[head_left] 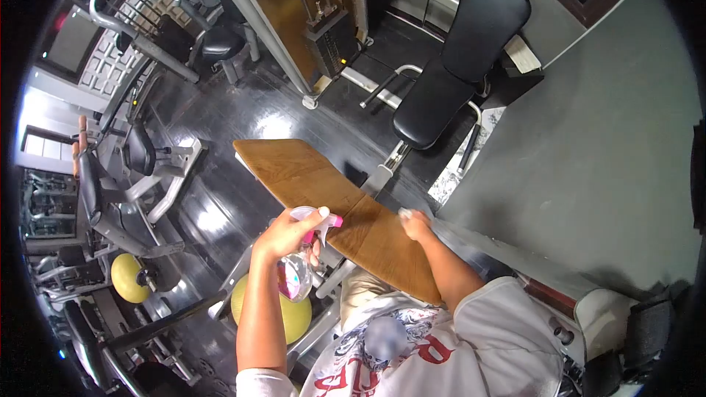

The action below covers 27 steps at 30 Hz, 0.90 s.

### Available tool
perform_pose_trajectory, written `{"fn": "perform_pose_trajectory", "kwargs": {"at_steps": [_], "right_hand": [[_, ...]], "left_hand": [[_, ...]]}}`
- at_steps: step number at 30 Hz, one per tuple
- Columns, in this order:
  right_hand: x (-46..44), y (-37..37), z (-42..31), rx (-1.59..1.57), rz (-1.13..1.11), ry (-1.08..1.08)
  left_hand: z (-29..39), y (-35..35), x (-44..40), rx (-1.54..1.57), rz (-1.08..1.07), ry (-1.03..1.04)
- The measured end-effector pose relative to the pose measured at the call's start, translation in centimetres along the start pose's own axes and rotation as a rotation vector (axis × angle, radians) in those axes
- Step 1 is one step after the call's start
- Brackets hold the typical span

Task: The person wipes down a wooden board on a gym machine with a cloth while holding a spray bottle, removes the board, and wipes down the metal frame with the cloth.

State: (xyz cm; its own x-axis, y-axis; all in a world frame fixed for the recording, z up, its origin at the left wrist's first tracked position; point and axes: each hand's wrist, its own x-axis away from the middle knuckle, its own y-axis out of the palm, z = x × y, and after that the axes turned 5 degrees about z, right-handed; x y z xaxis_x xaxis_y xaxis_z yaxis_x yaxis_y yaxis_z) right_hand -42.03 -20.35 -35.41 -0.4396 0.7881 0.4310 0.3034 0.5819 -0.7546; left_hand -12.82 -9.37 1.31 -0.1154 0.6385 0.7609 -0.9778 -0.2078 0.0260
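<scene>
My left hand (pixel 283 235) is closed round the neck of a spray bottle (pixel 295 277) with a white and pink trigger head. Pink liquid shows in its clear body. The bottle hangs at the near left side of a long brown board (pixel 316 185) with a wood-like surface, which slants across in front of me. At the board's right edge, my right hand (pixel 417 226) is closed on a small white cloth (pixel 405 213), mostly hidden in the fingers. I cannot tell whether the cloth touches the board.
A black padded seat machine (pixel 434 106) with a weight stack (pixel 329 43) stands beyond the board. To the right rises a grey wall (pixel 588 125). Yellow balls (pixel 131 278) and a black padded bench (pixel 92 187) are at left, on a dark shiny floor (pixel 257 114).
</scene>
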Motion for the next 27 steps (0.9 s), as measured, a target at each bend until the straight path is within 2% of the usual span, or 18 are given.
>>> {"fn": "perform_pose_trajectory", "kwargs": {"at_steps": [1,2,5,6,9,11,13,16,18,19,20,21,22,24,27], "right_hand": [[0.5,0.2,3.1,0.041,-0.097,0.085],[2.3,-2.5,1.6,0.234,-0.083,0.128],[0.8,-0.2,3.0,0.112,-0.053,0.313],[0.2,-1.0,1.4,0.016,-0.056,0.422],[-2.6,-1.1,-1.9,-0.109,-0.107,0.29],[-3.6,-2.4,-6.3,-0.317,-0.154,0.222],[-3.7,-3.8,-10.4,-0.369,-0.173,0.079],[-1.8,-4.0,-10.8,-0.369,-0.04,-0.121],[0.5,-4.5,-7.6,-0.377,-0.048,-0.044],[2.9,-7.5,-7.2,-0.423,-0.2,0.13],[3.2,-5.1,-2.4,-0.301,-0.098,0.015],[4.0,-3.7,1.8,-0.168,-0.049,-0.008],[4.8,-3.7,4.9,-0.149,-0.182,0.196],[7.5,-4.9,6.3,0.021,-0.004,0.254],[5.8,-3.9,6.1,-0.027,-0.106,0.128]], "left_hand": [[0.1,0.0,0.0,-0.002,-0.002,-0.001],[-0.1,-0.1,-0.3,-0.006,-0.007,0.013],[-0.7,-0.4,-0.4,-0.006,-0.007,0.042],[-0.5,-0.3,-0.3,-0.008,-0.01,0.041],[-0.3,-0.3,0.0,-0.016,-0.014,0.05],[-0.4,-0.1,0.1,-0.017,-0.006,0.053],[-0.8,0.0,-0.1,-0.025,0.002,0.063],[-1.0,-0.1,-0.3,-0.03,0.002,0.091],[-1.3,-0.1,-0.3,-0.015,-0.004,0.111],[-1.3,-0.1,-0.3,-0.007,-0.008,0.121],[-1.2,-0.1,-0.1,-0.015,-0.009,0.116],[-1.0,-0.1,-0.1,-0.021,-0.009,0.113],[-0.9,-0.1,0.1,-0.028,-0.009,0.11],[-0.9,-0.3,0.0,-0.036,-0.019,0.123],[-1.2,-0.4,-0.1,-0.025,-0.053,0.14]]}}
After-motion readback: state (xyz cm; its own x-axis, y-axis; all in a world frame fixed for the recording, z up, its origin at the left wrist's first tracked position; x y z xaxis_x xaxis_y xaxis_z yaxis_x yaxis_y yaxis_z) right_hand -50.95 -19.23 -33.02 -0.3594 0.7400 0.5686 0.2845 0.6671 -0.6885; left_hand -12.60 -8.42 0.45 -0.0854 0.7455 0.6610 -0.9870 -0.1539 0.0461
